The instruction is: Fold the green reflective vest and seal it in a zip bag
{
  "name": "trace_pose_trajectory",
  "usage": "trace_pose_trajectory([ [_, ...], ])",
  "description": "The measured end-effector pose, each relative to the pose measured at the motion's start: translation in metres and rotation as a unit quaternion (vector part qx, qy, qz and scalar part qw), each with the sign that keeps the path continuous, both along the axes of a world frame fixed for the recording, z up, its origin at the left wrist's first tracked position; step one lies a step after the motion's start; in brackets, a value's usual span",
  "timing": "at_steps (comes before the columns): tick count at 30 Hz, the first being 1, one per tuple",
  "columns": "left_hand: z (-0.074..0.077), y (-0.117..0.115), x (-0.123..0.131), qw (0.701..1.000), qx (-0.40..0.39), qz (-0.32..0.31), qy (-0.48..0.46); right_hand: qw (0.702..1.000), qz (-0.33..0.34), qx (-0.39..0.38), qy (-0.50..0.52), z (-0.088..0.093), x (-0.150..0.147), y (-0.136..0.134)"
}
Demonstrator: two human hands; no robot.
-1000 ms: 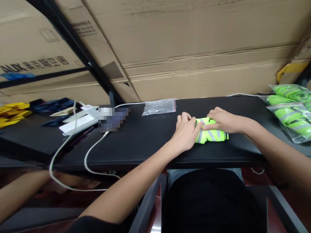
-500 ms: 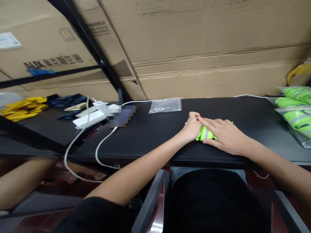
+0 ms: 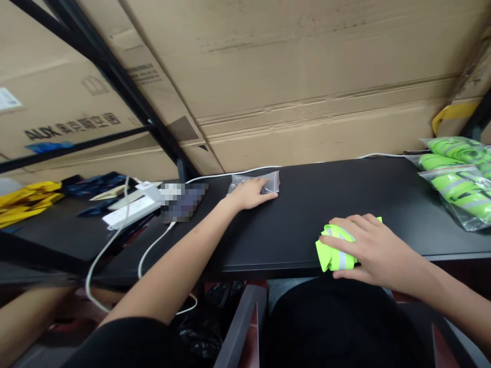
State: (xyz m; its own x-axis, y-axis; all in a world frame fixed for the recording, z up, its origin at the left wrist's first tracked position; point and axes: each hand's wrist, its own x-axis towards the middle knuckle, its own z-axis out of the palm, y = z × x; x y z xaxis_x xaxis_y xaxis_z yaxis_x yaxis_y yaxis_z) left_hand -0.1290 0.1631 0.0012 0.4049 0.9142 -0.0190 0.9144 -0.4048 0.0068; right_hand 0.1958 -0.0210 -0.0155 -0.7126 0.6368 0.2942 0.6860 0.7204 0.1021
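My left hand (image 3: 249, 194) lies on a clear plastic zip bag (image 3: 249, 183) with a red-edged seal, at the far edge of the black table (image 3: 291, 230). Whether it grips the bag, I cannot tell. My right hand (image 3: 374, 249) is closed over a small folded bundle of neon yellow reflective fabric (image 3: 334, 254), likely a safety vest, near the table's front edge. Its grey reflective strips show between my fingers, and most of the bundle is hidden by my hand.
Stacked cardboard boxes stand behind the table. Bagged neon yellow items (image 3: 456, 179) lie at the right. To the left are a white power strip (image 3: 132, 212), a pixelated patch, a white cable (image 3: 153, 248), and yellow and dark blue items (image 3: 26, 204).
My left hand has left the vest and moved to the plastic bag. My right hand has taken the folded bundle toward the table's front edge.
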Motion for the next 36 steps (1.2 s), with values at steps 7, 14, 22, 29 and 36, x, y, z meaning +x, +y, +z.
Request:
trace_pose_trajectory([
  [7,0.025,-0.092,0.028,0.987,-0.019,-0.162,0.011,1.000,0.000,0.011,0.016,0.000,0.003,-0.004],
  [14,0.019,-0.108,0.043,0.980,-0.088,-0.166,-0.073,0.998,-0.015,0.016,0.051,-0.004,0.007,-0.001],
  [22,0.015,-0.132,0.073,0.967,-0.094,-0.180,-0.153,0.993,-0.065,0.027,0.094,-0.007,0.007,0.001],
  [29,0.014,-0.133,0.099,0.963,-0.099,-0.187,-0.165,0.987,-0.074,0.065,0.128,-0.012,0.009,0.002],
  [36,0.013,-0.134,0.103,0.957,-0.091,-0.193,-0.197,0.992,-0.077,0.058,0.085,-0.008,0.004,0.001],
])
